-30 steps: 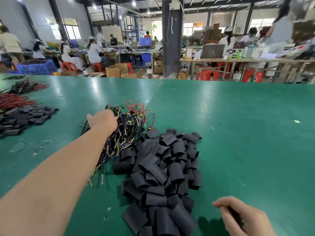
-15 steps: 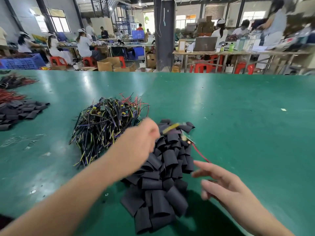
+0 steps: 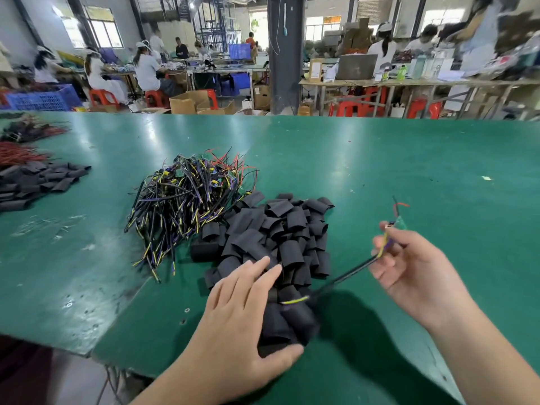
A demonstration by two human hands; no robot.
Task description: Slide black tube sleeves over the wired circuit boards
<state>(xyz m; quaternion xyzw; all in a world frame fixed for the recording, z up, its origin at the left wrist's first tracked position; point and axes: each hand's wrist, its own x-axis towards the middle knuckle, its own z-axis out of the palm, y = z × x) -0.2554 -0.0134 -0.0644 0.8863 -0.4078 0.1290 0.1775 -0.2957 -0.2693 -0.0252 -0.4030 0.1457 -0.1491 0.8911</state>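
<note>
A heap of short black tube sleeves point(image 3: 274, 238) lies in the middle of the green table point(image 3: 409, 171). Behind and left of it sits a tangle of wired circuit boards point(image 3: 187, 200) with black, yellow, purple and red leads. My right hand point(image 3: 415, 267) pinches one wired board point(image 3: 388, 238) by its wires; its small board end points up and its black cable trails down-left over the sleeves. My left hand point(image 3: 242, 314) rests with straight fingers on the near end of the sleeve heap, thumb against the nearest sleeves.
A second pile of black sleeves point(image 3: 35, 182) and bundles of red wires point(image 3: 17, 153) lie at the far left of the table. The table's near edge drops off at lower left. Other people work at benches beyond the far edge.
The wired board passed from my left hand to my right hand, which now holds it out to the right. My left hand dropped onto the near sleeves.
</note>
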